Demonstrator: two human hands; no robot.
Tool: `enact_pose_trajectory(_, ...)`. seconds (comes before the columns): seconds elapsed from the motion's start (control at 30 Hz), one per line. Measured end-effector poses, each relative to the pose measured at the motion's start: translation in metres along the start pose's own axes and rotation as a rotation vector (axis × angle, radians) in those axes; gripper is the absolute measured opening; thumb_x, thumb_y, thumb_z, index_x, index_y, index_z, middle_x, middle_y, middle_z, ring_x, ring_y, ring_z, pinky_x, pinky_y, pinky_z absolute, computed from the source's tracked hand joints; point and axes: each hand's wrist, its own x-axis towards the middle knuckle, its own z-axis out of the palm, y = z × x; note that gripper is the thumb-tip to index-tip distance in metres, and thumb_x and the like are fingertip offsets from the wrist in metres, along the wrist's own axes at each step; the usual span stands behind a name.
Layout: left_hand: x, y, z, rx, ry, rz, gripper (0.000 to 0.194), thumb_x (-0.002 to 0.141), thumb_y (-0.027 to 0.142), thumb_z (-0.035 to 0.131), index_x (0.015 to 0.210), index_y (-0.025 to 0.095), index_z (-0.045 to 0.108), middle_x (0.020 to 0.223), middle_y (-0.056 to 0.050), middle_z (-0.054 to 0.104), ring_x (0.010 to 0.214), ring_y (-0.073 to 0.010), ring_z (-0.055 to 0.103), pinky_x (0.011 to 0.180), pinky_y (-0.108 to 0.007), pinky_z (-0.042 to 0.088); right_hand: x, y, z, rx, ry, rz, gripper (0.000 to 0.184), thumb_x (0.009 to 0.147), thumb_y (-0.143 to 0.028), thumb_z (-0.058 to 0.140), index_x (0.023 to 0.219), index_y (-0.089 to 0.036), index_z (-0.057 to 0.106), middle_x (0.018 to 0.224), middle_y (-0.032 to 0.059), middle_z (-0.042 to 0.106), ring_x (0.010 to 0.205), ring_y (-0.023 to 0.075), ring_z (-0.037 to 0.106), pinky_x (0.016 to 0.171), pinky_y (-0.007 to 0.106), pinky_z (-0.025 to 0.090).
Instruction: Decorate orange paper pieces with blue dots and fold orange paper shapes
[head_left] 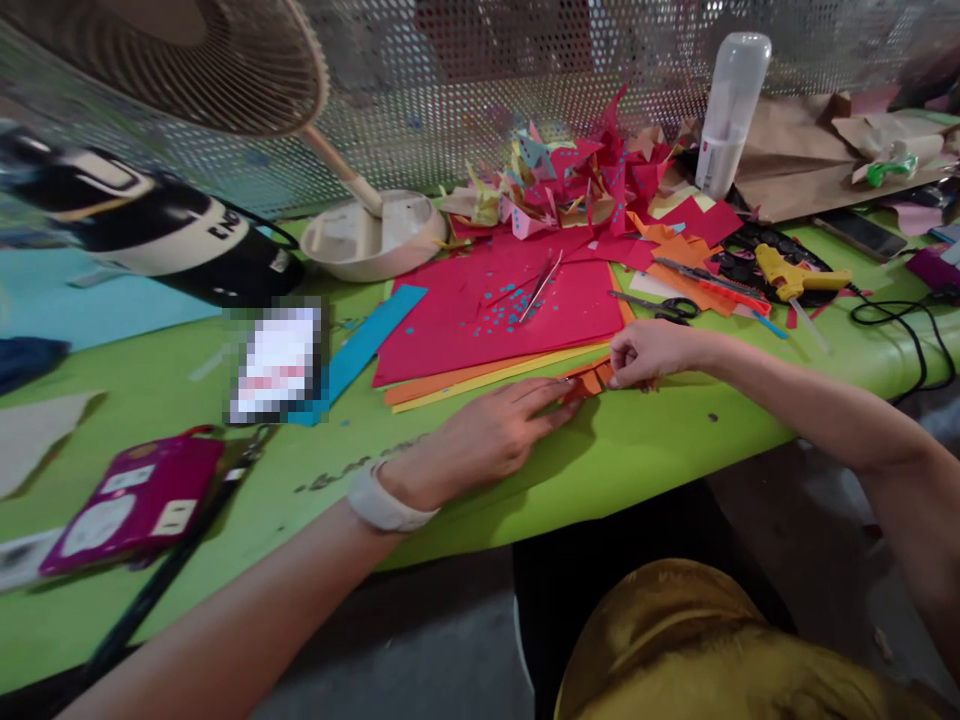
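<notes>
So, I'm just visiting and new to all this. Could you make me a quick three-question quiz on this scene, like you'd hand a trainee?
1. Which thing do the bare left hand and bare right hand both touch?
a) the yellow plastic glue gun
b) the small piece of orange paper
c) the translucent plastic bottle

2. True or false: the pale, smooth wristband is worn on the right wrist.

3. Fill the gap: the large, flat sheet of paper scattered with tiny blue bits is ____.

Key:
1. b
2. False; it is on the left wrist.
3. red
</notes>
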Motion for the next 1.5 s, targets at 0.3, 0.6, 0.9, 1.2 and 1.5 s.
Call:
enact_pose_trajectory(0.3,0.013,0.007,-0.002,-0.060,0.029,-0.099,0.050,0.090,0.006,0.040,0.136,0.018,0.057,0.139,-0.013,0.060,0.121,-0.0270,0.061,0.099,-0.045,0.054,-0.002,-0.005,0.002,-0.191,0.064,0.015,0.028,0.082,-0.041,0.069,0.068,-0.017,0.064,0.056,-0.0008,0.066,0.054,0.0118,0.064,0.057,0.023,0.045)
enact_pose_trajectory(0.6,0.014,0.005,-0.004,-0.055,0.042,-0.080,0.051,0.089,0.005,0.040,0.135,0.018,0.058,0.135,-0.013,0.063,0.117,-0.0266,0.063,0.097,-0.044,0.055,0.000,-0.005,0.005,-0.423,0.141,0.011,0.027,0.083,-0.043,0.066,0.073,-0.018,0.068,0.060,-0.0017,0.068,0.058,0.0114,0.062,0.054,0.022,0.035)
enact_pose_trajectory(0.9,-0.009,0.000,-0.002,-0.002,0.055,-0.035,0.048,0.092,0.007,0.039,0.135,0.018,0.058,0.136,-0.013,0.063,0.120,-0.0258,0.061,0.100,-0.043,0.052,0.000,-0.006,0.006,-0.441,0.151,0.010,0.029,0.084,-0.045,0.067,0.073,-0.018,0.068,0.061,-0.0012,0.068,0.058,0.0107,0.060,0.056,0.023,0.034)
enact_pose_trajectory(1.2,0.004,-0.004,-0.030,0.022,0.306,-0.239,0.036,0.093,0.013,0.050,0.125,0.019,0.064,0.122,-0.012,0.069,0.107,-0.0249,0.067,0.092,-0.041,0.056,-0.008,-0.005,0.005,-0.118,0.173,-0.047,0.025,0.084,-0.033,0.069,0.067,-0.017,0.061,0.050,-0.0034,0.060,0.048,0.0097,0.058,0.054,0.022,0.040)
enact_pose_trajectory(1.5,0.059,-0.009,-0.013,-0.341,0.245,-0.555,0.031,0.095,0.036,0.051,0.098,0.014,0.072,0.098,-0.012,0.071,0.088,-0.0246,0.068,0.076,-0.038,0.053,-0.017,-0.003,-0.004,-0.651,0.359,-0.131,0.022,0.082,-0.021,0.063,0.101,-0.022,0.073,0.084,0.0029,0.074,0.081,0.0194,0.064,0.065,0.027,0.033)
